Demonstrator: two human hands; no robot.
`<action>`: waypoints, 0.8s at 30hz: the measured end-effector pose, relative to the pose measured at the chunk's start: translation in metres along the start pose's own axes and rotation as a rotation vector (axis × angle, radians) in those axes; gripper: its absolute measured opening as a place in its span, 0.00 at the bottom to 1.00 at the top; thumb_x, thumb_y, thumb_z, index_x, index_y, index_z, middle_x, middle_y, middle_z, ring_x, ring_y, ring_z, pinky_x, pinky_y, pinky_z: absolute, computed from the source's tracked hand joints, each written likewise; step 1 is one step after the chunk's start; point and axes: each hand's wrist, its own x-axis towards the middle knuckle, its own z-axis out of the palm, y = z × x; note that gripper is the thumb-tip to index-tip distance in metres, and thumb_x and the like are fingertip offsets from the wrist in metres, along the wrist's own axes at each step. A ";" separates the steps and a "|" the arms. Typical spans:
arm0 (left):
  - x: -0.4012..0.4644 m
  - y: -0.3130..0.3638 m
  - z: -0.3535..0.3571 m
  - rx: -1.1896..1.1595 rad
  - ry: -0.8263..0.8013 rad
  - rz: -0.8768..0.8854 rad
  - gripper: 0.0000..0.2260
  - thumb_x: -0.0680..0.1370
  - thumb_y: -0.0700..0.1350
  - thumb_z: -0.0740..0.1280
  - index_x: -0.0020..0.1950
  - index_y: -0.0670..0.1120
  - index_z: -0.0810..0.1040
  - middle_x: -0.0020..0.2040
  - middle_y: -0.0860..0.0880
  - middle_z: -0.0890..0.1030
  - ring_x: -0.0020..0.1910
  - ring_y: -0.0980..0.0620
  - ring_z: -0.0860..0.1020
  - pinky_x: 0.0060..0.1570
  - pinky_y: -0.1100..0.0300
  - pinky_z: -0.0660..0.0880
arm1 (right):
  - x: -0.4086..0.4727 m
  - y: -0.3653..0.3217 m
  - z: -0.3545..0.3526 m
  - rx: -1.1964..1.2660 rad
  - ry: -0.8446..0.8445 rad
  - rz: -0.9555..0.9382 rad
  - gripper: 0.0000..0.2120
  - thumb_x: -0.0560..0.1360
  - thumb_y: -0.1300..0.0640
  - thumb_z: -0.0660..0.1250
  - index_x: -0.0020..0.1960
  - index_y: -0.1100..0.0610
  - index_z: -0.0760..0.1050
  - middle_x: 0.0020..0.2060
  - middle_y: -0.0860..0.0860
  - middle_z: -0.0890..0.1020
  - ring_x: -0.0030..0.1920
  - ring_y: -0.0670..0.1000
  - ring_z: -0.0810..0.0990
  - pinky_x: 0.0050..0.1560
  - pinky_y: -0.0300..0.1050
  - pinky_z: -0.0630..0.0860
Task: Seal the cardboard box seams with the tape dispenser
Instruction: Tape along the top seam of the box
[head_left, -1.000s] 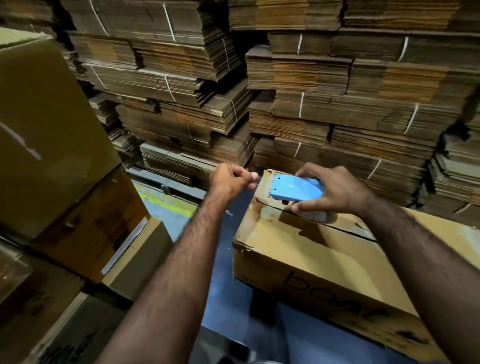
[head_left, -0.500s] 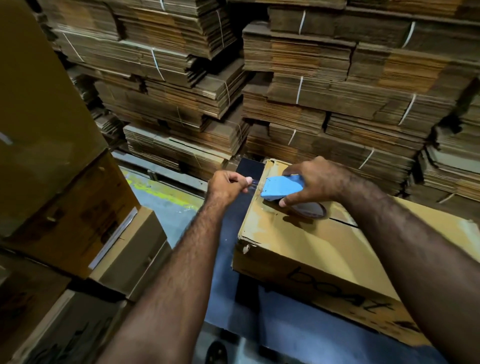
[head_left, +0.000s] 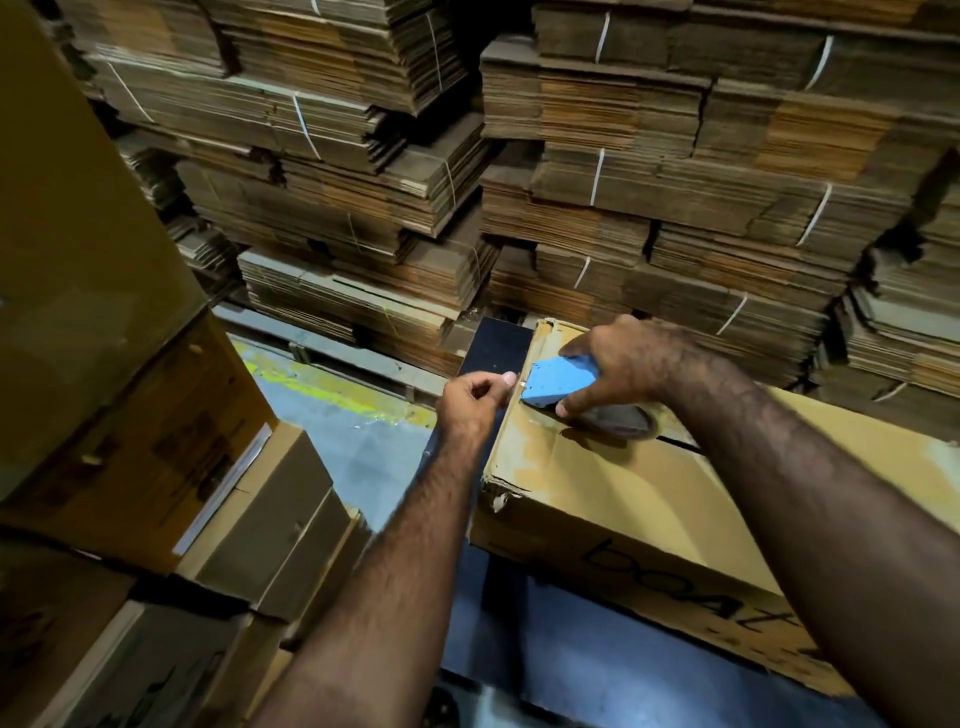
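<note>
A long cardboard box with handwriting on its side lies on a dark table, its top seam running away to the right. My right hand grips a blue tape dispenser pressed down at the box's far left end, its tape roll against the top. Just left of the dispenser's nose, my left hand pinches the tape end at the box's left edge.
Strapped bundles of flat cardboard are stacked high behind the box. Several closed cartons are piled at the left. Between them lies grey floor with a yellow stripe. The dark table shows under the box.
The dispenser has tipped nose-down and come lower onto the box's left end. My left hand stayed at that edge, pinching. The view shifted closer to the box.
</note>
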 end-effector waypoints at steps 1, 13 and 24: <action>0.001 0.001 -0.001 0.082 -0.004 -0.019 0.10 0.77 0.48 0.73 0.55 0.46 0.83 0.49 0.48 0.84 0.52 0.49 0.82 0.43 0.60 0.76 | 0.001 0.001 0.000 0.017 -0.001 0.003 0.42 0.65 0.28 0.70 0.73 0.44 0.66 0.61 0.49 0.77 0.57 0.51 0.73 0.55 0.53 0.76; -0.037 -0.003 -0.015 0.331 -0.434 0.211 0.30 0.82 0.45 0.62 0.81 0.60 0.53 0.67 0.55 0.70 0.52 0.62 0.74 0.45 0.74 0.71 | 0.008 0.011 -0.002 0.159 -0.060 -0.016 0.34 0.63 0.31 0.73 0.64 0.39 0.67 0.53 0.50 0.72 0.53 0.52 0.71 0.56 0.56 0.75; -0.044 0.022 -0.004 0.653 -0.378 0.393 0.45 0.75 0.62 0.67 0.81 0.57 0.40 0.81 0.51 0.59 0.77 0.47 0.62 0.74 0.49 0.62 | -0.003 0.032 0.002 0.229 -0.004 -0.170 0.27 0.70 0.35 0.69 0.64 0.43 0.67 0.53 0.53 0.77 0.49 0.54 0.76 0.51 0.49 0.75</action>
